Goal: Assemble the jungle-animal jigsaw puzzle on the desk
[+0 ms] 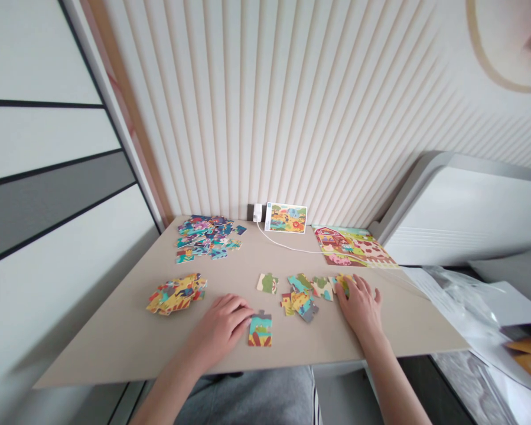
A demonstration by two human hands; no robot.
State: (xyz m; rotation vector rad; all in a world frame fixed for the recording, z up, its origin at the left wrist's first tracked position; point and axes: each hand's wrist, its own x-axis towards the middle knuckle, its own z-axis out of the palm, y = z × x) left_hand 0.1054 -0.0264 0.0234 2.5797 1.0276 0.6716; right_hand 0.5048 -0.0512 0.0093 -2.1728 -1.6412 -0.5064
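Observation:
My left hand (226,321) lies low on the table, fingers stretched out and close to the left edge of a puzzle piece (260,330) with a green animal on teal. Whether the fingertips touch that piece is hard to tell. At the right, my right hand (361,302) has thumb and index finger around a yellow puzzle piece (345,283), partly hidden by the fingers; its other fingers are spread. Beside it lies a green-and-cream piece (322,288). Farther left are a few overlapping pieces (304,304) and a single green-and-cream piece (267,283).
A yellow pile of puzzle pieces (178,293) lies at the left, with a blue-purple pile (207,236) behind it. A picture card (286,218) leans near a white charger (257,213). Its cable (287,247) crosses toward a farm picture (354,246) at the back right.

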